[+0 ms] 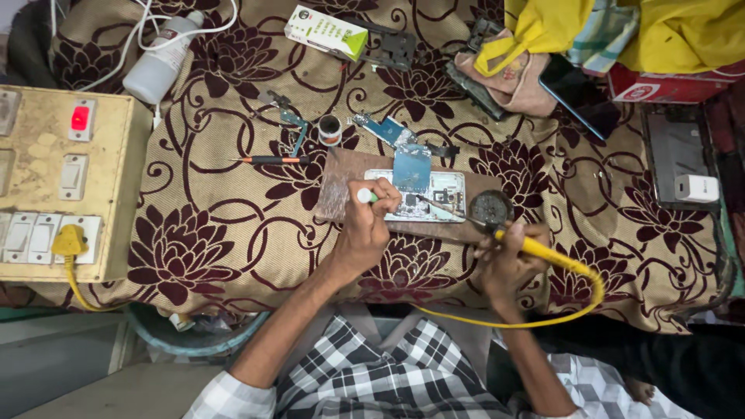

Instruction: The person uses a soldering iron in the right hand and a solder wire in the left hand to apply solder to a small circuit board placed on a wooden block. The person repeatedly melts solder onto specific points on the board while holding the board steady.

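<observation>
An opened phone (434,195) with its circuit board bare lies on a brown board (341,180) on the patterned cloth. My left hand (371,225) rests on the phone's left end and grips a small white and green tube (365,195). My right hand (506,260) holds a yellow-handled soldering iron (535,250), its thin tip reaching left over the phone's board. A round dark tin (490,208) sits just above my right hand, next to the phone.
A switchboard box (62,182) with a yellow plug (68,240) stands at the left. Tweezers (297,132), a screwdriver (272,160), a small roll (330,129), a white bottle (163,58), a box (326,31), a dark phone (578,97) and a white charger (696,188) lie around.
</observation>
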